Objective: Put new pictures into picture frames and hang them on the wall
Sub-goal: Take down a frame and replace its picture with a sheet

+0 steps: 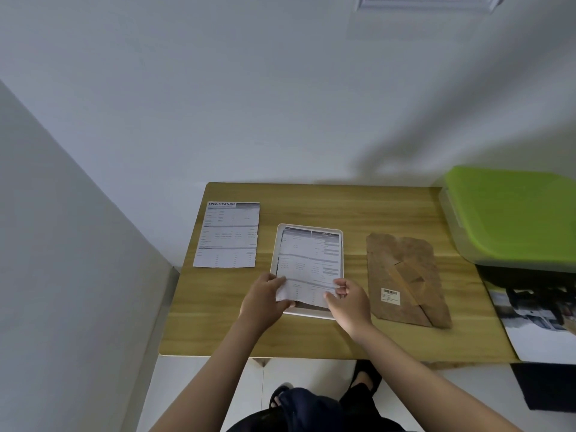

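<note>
A white picture frame (341,244) lies flat in the middle of the wooden table (311,201). A printed sheet (308,260) lies in it, its near edge curled up. My left hand (265,299) pinches the sheet's near left corner. My right hand (346,299) pinches its near right corner. A second printed sheet headed "Specification" (227,235) lies flat to the left of the frame. The frame's brown backing board (405,279), with a stand flap and a barcode label, lies to the right of the frame.
A green-lidded box (511,213) stands at the table's far right. A printed photo page (542,322) hangs over the right near edge. White walls (218,104) close the back and left. The near table edge runs just below my wrists.
</note>
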### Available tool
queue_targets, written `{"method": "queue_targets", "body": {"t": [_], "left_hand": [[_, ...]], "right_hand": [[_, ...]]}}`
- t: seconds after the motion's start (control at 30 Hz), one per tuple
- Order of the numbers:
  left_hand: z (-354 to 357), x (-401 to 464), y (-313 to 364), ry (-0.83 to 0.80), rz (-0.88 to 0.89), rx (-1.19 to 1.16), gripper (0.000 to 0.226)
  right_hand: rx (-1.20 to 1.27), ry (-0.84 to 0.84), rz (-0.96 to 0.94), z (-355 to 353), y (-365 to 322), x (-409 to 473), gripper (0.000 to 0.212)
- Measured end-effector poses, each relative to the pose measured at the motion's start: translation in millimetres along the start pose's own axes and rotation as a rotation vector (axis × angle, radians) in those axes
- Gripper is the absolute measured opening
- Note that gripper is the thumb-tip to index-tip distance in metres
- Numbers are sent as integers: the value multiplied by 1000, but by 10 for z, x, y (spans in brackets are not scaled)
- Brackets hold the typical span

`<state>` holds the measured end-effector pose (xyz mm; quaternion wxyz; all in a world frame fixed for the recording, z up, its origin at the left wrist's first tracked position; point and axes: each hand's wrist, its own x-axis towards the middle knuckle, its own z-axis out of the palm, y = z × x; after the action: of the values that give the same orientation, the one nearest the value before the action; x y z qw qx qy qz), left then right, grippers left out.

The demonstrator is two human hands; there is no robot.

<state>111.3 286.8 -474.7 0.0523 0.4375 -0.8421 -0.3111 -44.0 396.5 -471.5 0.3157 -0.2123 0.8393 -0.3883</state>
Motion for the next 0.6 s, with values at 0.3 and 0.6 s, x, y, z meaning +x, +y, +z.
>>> {"method": "queue_targets", "body": {"t": [0.3,0.6], "left_hand": [[-60,-84,40,56,-24,-63,55],[-96,-164,54,49,1,-77,57]], "right_hand": [[55,43,-17,-109,-55,-16,31],[8,2,-61,-117,-42,-44,29]]}}
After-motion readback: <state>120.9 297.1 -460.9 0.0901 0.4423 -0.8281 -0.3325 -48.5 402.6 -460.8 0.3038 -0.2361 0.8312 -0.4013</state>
